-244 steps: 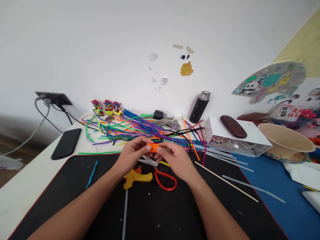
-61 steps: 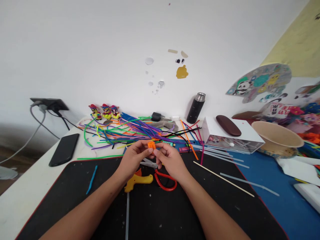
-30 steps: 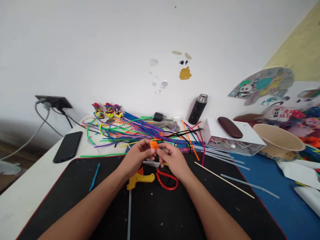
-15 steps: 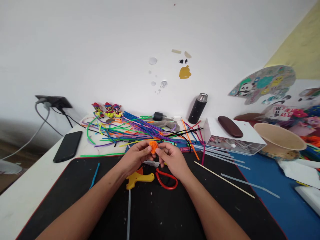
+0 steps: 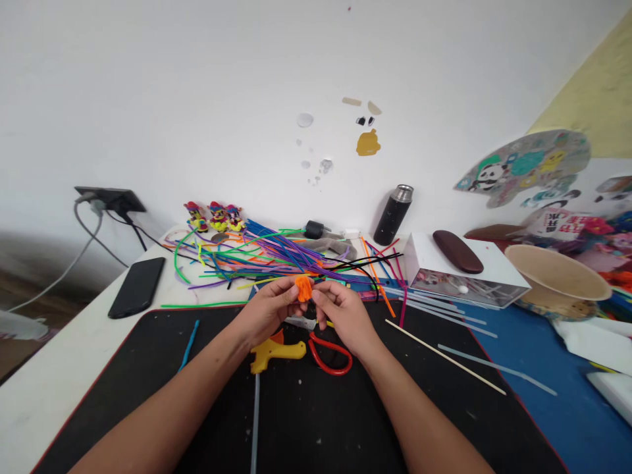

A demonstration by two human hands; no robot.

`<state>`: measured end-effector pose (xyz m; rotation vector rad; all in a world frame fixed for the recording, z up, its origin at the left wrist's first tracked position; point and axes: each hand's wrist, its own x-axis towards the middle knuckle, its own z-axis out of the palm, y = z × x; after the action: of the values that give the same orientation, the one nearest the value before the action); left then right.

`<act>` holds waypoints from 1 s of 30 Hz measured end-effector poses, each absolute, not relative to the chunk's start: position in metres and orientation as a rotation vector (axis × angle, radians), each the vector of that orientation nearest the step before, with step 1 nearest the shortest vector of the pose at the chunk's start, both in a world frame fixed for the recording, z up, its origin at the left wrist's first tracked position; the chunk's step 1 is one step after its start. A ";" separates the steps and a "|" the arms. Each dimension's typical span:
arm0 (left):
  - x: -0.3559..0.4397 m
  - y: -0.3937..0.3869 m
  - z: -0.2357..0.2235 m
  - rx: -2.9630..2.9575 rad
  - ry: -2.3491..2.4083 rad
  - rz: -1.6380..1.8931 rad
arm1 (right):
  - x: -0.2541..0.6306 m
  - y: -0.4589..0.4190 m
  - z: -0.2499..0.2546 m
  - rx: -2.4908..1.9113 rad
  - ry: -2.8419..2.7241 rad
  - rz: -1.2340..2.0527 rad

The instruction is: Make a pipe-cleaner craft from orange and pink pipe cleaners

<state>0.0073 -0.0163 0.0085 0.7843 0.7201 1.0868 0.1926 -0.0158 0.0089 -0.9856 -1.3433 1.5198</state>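
A small orange bundle of folded pipe cleaner (image 5: pixel 303 288) is raised above the black mat between my two hands. My left hand (image 5: pixel 276 304) pinches its left side between thumb and fingers. My right hand (image 5: pixel 343 311) is closed at its right edge, thumb against the forefinger. Just below the hands lies a yellow glue gun (image 5: pixel 276 351) with a translucent glue stick (image 5: pixel 255 421) trailing toward me. Beside it is a tool with red looped handles (image 5: pixel 332 370); its head is partly hidden beneath my right hand.
Loose pipe cleaners (image 5: pixel 276 247) in many colours heap along the wall. A black phone (image 5: pixel 137 288) lies left, a blue pipe cleaner (image 5: pixel 188 345) on the mat. To the right are a black flask (image 5: pixel 394 216), a white box (image 5: pixel 469 276), a wooden stick (image 5: pixel 444 357) and several glue sticks.
The orange bundle has turned slightly and shows a broader, squarer face. Both hands stay nearly in place. The whole view has shifted a little.
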 end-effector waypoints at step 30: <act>0.011 -0.017 0.004 0.783 0.721 1.096 | 0.188 -0.017 0.006 -0.940 -1.280 1.585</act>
<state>0.0110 -0.0170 0.0039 0.7828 0.7209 1.0955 0.1879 -0.0169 0.0056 -0.9399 -1.2797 1.5851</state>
